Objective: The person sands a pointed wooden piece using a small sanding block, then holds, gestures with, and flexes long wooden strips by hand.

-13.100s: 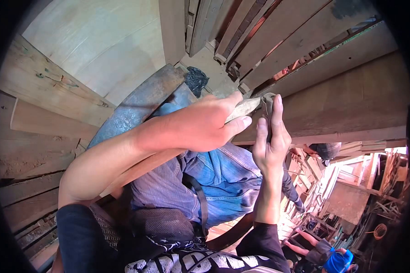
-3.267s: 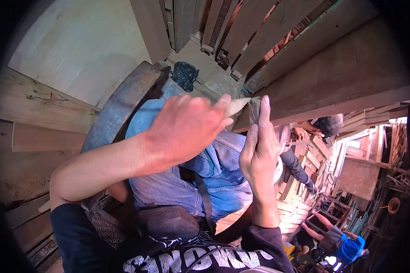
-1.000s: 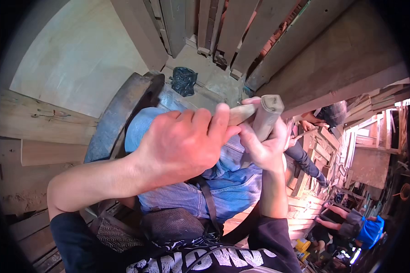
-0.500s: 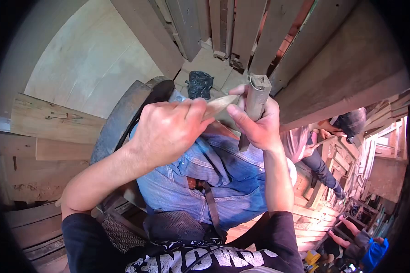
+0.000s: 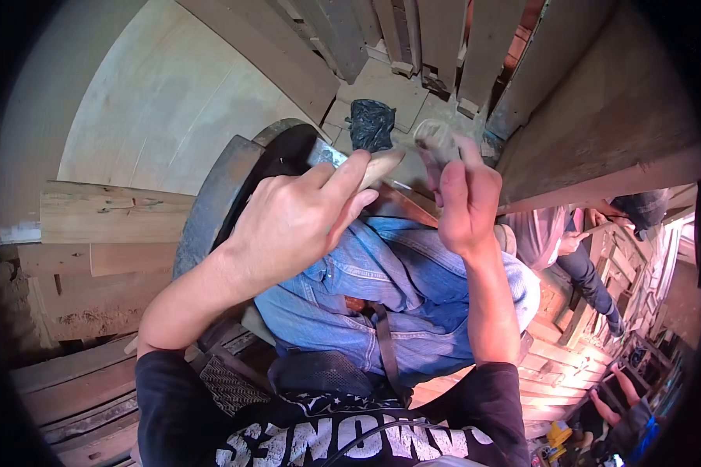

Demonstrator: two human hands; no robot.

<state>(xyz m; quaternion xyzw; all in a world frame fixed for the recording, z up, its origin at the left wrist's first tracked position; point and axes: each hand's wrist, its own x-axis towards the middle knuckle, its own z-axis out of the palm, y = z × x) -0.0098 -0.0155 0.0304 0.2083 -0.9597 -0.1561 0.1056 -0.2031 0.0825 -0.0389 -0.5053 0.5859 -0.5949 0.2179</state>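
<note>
Bag (image 5: 372, 124) past L hand (image 5: 300, 218), cont. hidden.

- A pale floor of flat slabs (image 5: 413, 101) is seen beyond both the left hand (image 5: 288, 226) and the right hand (image 5: 471, 202).
- On it, a crumpled black plastic bag (image 5: 371, 127) is laid, just past the gap between the hands.
- Upright boards (image 5: 442, 39) are ranged along its far edge, past the right hand, with their lower ends set down there.
- A plank floor (image 5: 549, 389), partly lit, is seen to the right of the right forearm.
- A timber frame (image 5: 580, 323) is placed over those planks; whether they are touched cannot be told.
</note>
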